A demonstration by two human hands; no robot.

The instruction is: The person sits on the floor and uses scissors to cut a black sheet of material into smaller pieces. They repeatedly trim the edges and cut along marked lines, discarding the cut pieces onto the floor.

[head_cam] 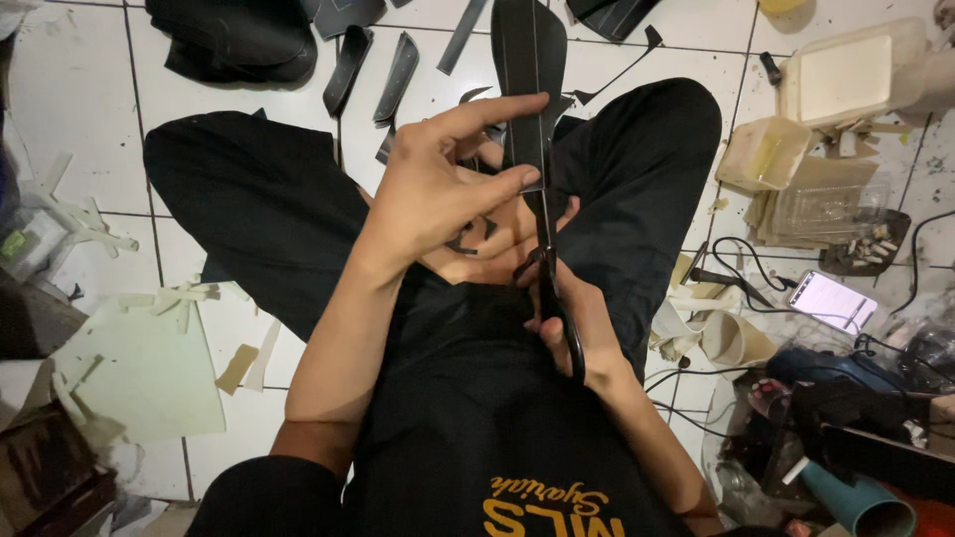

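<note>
I sit cross-legged on a white tiled floor in black clothes. My left hand (438,184) pinches a long black sheet piece (527,60) between thumb and fingers, holding it upright over my lap. My right hand (572,318) grips black scissors (549,268) whose blades point up into the lower edge of the black piece. Small black offcuts (468,239) hang near my left palm.
More black cut strips (398,75) and black material (239,40) lie ahead on the floor. Pale plastic containers (856,70), a lit phone (831,298), cables and a teal cup (860,502) crowd the right. Cream paper scraps (139,368) lie on the left.
</note>
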